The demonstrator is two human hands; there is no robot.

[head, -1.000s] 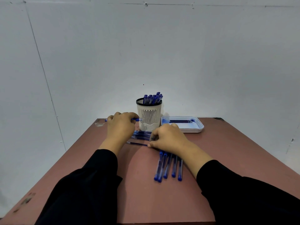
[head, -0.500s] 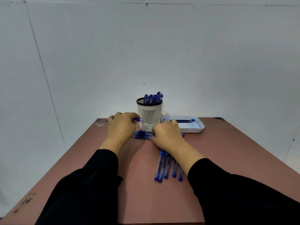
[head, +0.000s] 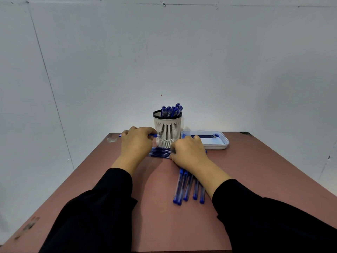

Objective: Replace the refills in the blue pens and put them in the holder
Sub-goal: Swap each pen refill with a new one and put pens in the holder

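Table [head: 255, 179], reddish top. White tray [head: 223, 146] near the far edge, right of centre, holds loose refills; likely the supply. Holder [head: 167, 129] just left of it, already stocked with pens. Row of pens [head: 188, 187] lies mid-table, probably queued. Left hand [head: 136, 143] grasps one blue pen [head: 152, 135] level beside the holder. Right hand [head: 189, 152] curls over a crosswise bundle of pens [head: 159, 153]; grasp itself hidden.

Just beyond the right hand [head: 189, 152], holder [head: 167, 131] and tray [head: 218, 147] block; pens [head: 187, 187] lie under its wrist; bare table [head: 264, 179] to its right.
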